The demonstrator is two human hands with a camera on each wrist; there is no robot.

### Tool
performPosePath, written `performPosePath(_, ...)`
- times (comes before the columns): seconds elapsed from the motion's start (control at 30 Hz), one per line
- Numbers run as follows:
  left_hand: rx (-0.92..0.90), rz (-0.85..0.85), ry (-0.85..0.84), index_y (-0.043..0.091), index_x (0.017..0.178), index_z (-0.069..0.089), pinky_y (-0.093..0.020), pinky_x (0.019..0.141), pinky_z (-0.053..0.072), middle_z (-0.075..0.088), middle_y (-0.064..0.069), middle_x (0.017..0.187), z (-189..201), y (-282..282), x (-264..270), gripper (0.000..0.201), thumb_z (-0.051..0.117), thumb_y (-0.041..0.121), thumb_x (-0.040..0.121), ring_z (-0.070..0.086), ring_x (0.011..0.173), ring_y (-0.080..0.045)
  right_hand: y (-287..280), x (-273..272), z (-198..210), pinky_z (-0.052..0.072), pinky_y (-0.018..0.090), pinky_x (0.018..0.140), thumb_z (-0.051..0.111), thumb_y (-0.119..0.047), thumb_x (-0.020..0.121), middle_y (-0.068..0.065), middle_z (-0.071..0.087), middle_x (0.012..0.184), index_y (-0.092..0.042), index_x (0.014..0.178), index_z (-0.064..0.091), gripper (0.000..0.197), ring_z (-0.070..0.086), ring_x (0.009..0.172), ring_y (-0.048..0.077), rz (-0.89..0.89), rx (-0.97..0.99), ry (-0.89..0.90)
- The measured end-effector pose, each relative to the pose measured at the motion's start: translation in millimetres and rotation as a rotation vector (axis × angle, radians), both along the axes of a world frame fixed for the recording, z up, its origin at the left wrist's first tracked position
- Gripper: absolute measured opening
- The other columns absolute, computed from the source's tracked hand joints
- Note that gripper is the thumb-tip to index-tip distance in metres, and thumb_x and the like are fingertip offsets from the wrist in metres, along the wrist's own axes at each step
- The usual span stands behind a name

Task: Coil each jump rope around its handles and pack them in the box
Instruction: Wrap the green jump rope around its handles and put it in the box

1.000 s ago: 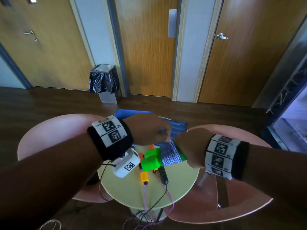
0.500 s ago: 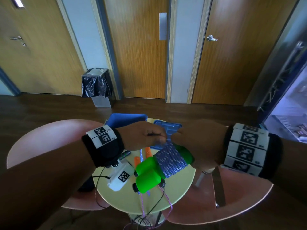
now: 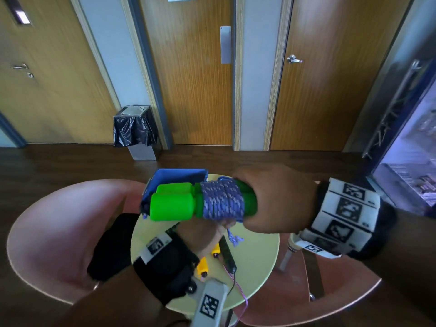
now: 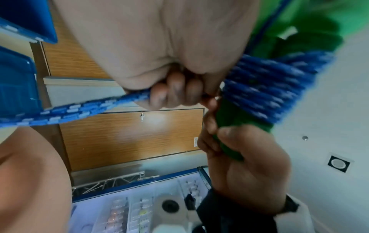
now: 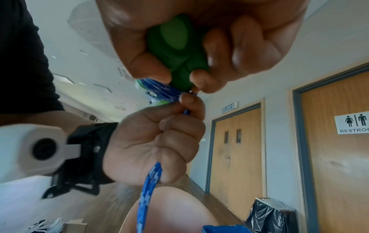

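Two green handles (image 3: 172,204) lie side by side, bound by a blue-and-white rope coil (image 3: 223,200). My right hand (image 3: 278,201) grips their right ends, holding the bundle level above the table. The same grip on the green handles (image 5: 175,52) shows in the right wrist view. My left hand (image 3: 203,234) is just under the coil, fist curled round the loose rope end (image 4: 79,110), whose tail (image 3: 233,239) hangs below. An open blue box (image 3: 179,175) stands behind the bundle. An orange-handled rope (image 3: 203,267) and a black-handled rope (image 3: 227,253) lie on the table.
The round yellow-green table (image 3: 254,260) is small, with pink chairs (image 3: 54,232) on both sides. A black item (image 3: 113,246) lies on the left chair. Thin cords hang off the table's near edge. A bin (image 3: 135,131) and wooden doors stand behind.
The green bundle has risen and turned level. My left hand moved from above the coil to beneath it, still holding the rope end. My right hand rose with the handles.
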State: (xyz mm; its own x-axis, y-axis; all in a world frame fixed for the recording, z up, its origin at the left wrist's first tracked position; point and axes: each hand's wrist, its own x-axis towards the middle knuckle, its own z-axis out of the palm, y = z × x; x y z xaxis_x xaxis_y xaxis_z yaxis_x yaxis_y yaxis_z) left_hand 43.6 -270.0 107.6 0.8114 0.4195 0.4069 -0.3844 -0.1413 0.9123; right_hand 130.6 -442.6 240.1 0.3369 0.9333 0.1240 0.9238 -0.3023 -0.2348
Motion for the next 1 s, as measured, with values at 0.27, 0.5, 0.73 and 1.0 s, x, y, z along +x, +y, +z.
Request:
performPosePath(0.27, -0.150, -0.129, 0.191, -0.007, 0.085, 0.061, -0.010, 0.065, 0.036, 0.051, 0.007, 0.073, 34, -42, 0, 0.028, 0.034, -0.009, 0.090, 0.045, 0.065, -0.002, 20, -5, -13, 0.051, 0.031, 0.071, 0.068, -0.049, 0.071, -0.009, 0.054, 0.082, -0.026, 0.096, 0.047, 0.039, 0.056, 0.075, 0.017, -0.166, 0.065, 0.029)
performPosePath(0.5, -0.082, -0.012, 0.175, 0.000, 0.084, 0.042, -0.025, 0.054, 0.032, 0.043, -0.001, 0.060, 22, -46, -5, 0.025, 0.044, 0.023, 0.094, 0.042, 0.054, -0.012, 30, 18, -17, 0.048, 0.032, 0.063, 0.063, -0.039, 0.078, -0.003, 0.050, 0.079, -0.016, 0.092, 0.043, 0.033, 0.054, 0.069, 0.020, -0.285, 0.074, -0.096)
performPosePath(0.73, 0.373, -0.020, 0.427, 0.017, 0.076, 0.046, -0.026, 0.056, 0.031, 0.038, 0.008, 0.060, 30, -43, -19, 0.024, 0.040, 0.031, 0.094, 0.035, 0.057, -0.010, 42, 42, -34, 0.051, 0.032, 0.059, 0.060, -0.019, 0.084, 0.000, 0.048, 0.073, -0.011, 0.085, 0.046, 0.016, 0.055, 0.065, 0.020, -0.338, -0.201, -0.198)
performPosePath(1.0, 1.240, -0.062, 0.541, 0.019, 0.085, 0.058, -0.031, 0.064, 0.044, 0.061, 0.005, 0.072, 64, -6, -14, 0.026, 0.046, 0.040, 0.096, 0.054, 0.065, -0.010, 45, 12, -50, 0.053, 0.032, 0.067, 0.063, -0.021, 0.085, -0.006, 0.053, 0.076, -0.019, 0.082, 0.054, 0.009, 0.062, 0.077, 0.022, -0.156, -0.534, -0.301)
